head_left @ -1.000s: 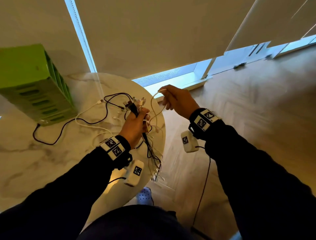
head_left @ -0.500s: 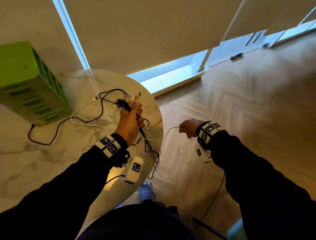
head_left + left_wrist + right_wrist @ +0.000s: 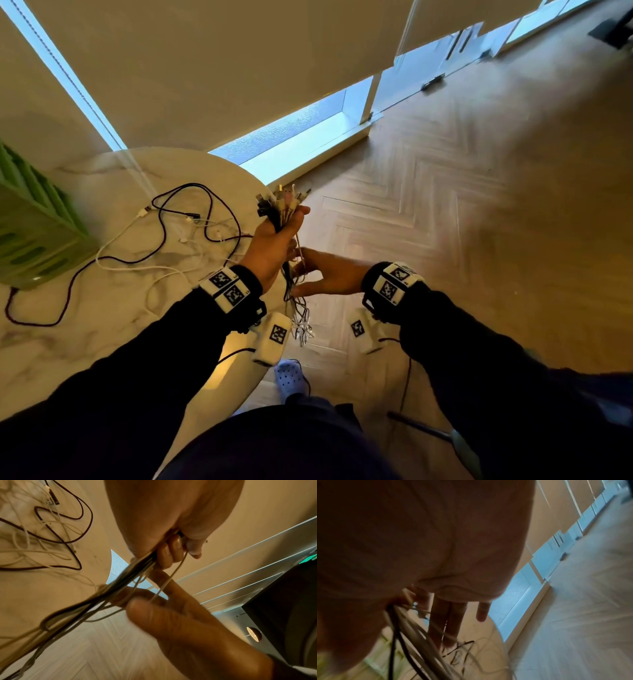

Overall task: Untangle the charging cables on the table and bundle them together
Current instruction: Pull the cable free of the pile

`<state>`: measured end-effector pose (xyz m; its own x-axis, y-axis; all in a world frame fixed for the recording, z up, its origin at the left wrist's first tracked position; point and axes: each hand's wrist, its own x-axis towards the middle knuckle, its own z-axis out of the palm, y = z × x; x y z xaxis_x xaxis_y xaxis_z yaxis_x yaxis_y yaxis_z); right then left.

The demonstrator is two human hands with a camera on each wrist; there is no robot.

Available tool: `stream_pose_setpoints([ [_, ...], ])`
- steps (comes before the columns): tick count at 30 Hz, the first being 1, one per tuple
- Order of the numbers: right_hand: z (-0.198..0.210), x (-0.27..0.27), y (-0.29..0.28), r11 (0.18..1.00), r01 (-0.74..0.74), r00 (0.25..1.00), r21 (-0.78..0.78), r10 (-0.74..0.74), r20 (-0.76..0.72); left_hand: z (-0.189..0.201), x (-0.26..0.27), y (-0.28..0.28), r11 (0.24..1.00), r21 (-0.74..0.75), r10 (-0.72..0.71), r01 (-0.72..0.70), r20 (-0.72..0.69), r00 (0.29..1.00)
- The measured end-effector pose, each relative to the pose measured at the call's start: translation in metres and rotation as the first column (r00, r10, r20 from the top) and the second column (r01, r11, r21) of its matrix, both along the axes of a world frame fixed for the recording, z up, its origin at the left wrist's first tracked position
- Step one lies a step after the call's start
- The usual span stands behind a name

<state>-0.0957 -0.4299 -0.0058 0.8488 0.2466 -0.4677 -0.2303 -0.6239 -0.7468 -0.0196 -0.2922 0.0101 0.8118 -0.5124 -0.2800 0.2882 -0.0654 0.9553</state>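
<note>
My left hand (image 3: 275, 240) grips a bunch of charging cables (image 3: 283, 205) just past the table's right edge, with their plugs sticking up above the fist. The strands (image 3: 298, 310) hang below it toward the floor. My right hand (image 3: 322, 277) is right under the left, fingers straight and thumb spread, and the hanging strands run between thumb and fingers. In the left wrist view a thin white cable (image 3: 173, 574) drops from the left hand (image 3: 171, 520) into the right hand (image 3: 180, 622). A dark cable (image 3: 186, 185) and a white cable (image 3: 113, 268) lie loose on the table.
The round marble table (image 3: 85, 342) is at my left, with a green slatted crate (image 3: 34, 233) on its far left. Wooden floor spreads to the right. My foot in a pale shoe (image 3: 289, 377) stands below the hands, beside the table edge.
My right hand drew a white cable from beside the left hand down and out to the right, then came back under the left hand. The left hand kept its grip on the bunch.
</note>
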Motion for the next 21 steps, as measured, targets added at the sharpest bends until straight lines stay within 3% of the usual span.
stream_pose_setpoints([
  [5, 0.006, 0.0, -0.023, 0.961, 0.277, 0.948, -0.004, -0.273, 0.165, -0.006, 0.013, -0.002, 0.998, -0.037, 0.044, -0.046, -0.035, 0.998],
  [7, 0.004, -0.002, -0.048, 0.937, 0.327, 0.927, -0.122, -0.293, 0.232, -0.009, 0.021, 0.001, 0.996, -0.064, 0.065, -0.068, -0.046, 0.997],
  [9, -0.007, -0.007, -0.081, 0.876, 0.333, 0.938, -0.349, -0.272, 0.213, -0.008, 0.028, 0.003, 0.991, -0.091, 0.089, -0.096, -0.077, 0.993],
  [11, -0.018, -0.015, -0.111, 0.746, 0.181, 0.968, -0.641, -0.25, -0.017, -0.003, 0.034, 0.004, 0.983, -0.144, 0.094, -0.114, -0.143, 0.985],
  [13, -0.022, -0.028, -0.125, 0.621, -0.083, 0.898, -0.78, -0.292, -0.328, 0.003, 0.041, 0.004, 0.973, -0.213, 0.044, -0.084, -0.187, 0.981],
  [14, -0.023, -0.032, -0.128, 0.608, -0.166, 0.841, -0.777, -0.324, -0.433, 0.007, 0.043, 0.003, 0.969, -0.239, 0.01, -0.057, -0.194, 0.981],
  [15, -0.022, -0.032, -0.126, 0.632, -0.186, 0.81, -0.752, -0.335, -0.482, 0.01, 0.045, 0.001, 0.966, -0.256, -0.026, -0.024, -0.19, 0.981],
  [16, -0.018, -0.029, -0.119, 0.685, -0.15, 0.824, -0.713, -0.312, -0.473, 0.012, 0.045, -0.004, 0.964, -0.266, -0.062, 0.011, -0.184, 0.981],
  [19, -0.003, -0.007, -0.08, 0.877, 0.027, 0.974, -0.48, -0.132, -0.187, 0.022, 0.04, -0.023, 0.954, -0.266, -0.186, 0.14, -0.157, 0.97],
  [21, 0.013, 0.011, -0.049, 0.968, 0.129, 0.989, -0.214, -0.141, -0.041, 0.026, 0.038, -0.036, 0.948, -0.153, -0.288, 0.28, -0.03, 0.957],
])
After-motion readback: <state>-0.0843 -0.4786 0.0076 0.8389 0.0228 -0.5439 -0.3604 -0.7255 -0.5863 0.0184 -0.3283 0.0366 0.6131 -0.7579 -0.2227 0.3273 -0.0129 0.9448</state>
